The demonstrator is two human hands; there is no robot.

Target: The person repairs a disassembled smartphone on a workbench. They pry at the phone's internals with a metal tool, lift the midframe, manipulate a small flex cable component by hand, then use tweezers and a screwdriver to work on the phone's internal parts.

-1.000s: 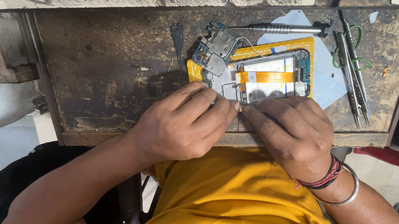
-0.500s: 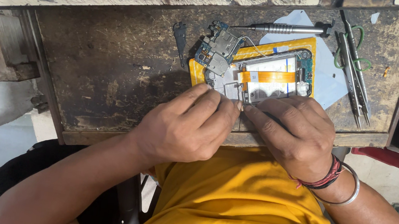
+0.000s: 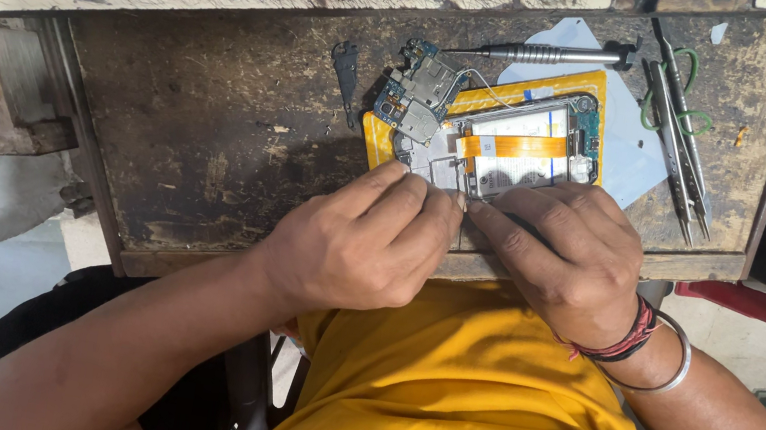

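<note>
1. The opened phone (image 3: 504,147) lay on a yellow mat (image 3: 374,138) near the front edge of the dark, scarred table (image 3: 211,149), its back cover already off and the inner frame, battery area and an orange flex strip (image 3: 513,145) laid bare.
2. A small circuit board (image 3: 419,89) was tilted up at the phone's far-left corner, seemingly lifted out of its seat, so I judged the stripping-down well advanced.
3. My left hand (image 3: 363,247) and right hand (image 3: 560,247) met at the near edge of the phone, fingertips touching each other over a spot on the frame.
4. The fingers of both hands were drawn together in a pinch; whether they clamped a small part I could not tell, as they hid it.
5. A screwdriver (image 3: 549,55) lay beyond the phone, tweezers (image 3: 678,138) to its right, a small dark bracket (image 3: 347,73) to its left, all untouched.
6. The flex strip and frame were yet in place, so I judged more work remained.
</note>
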